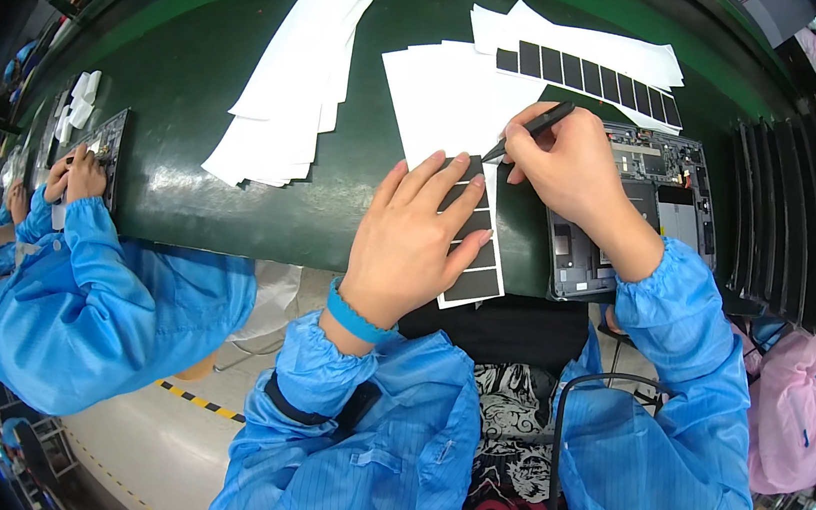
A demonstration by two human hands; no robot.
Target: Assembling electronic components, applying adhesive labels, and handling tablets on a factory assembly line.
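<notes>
A white backing strip with black rectangular stickers [477,253] lies at the front edge of the green table. My left hand [415,226] rests spread over it, fingers flat, pressing it down. In my right hand [569,163] is a pair of black tweezers [542,121]. Its tips point down at the strip's upper end, close to my left fingertips. Whether the tips grip a sticker is too small to tell. Right of my hands lies an opened laptop chassis [679,220] with its circuit board and inner parts exposed, partly covered by my right forearm.
White paper sheets [292,81] are stacked at left. More white sheets [432,92] and another strip of black stickers [589,77] lie beyond my hands. A row of upright black panels [801,209] stands at right. A co-worker in blue [111,302] works on a circuit board at left.
</notes>
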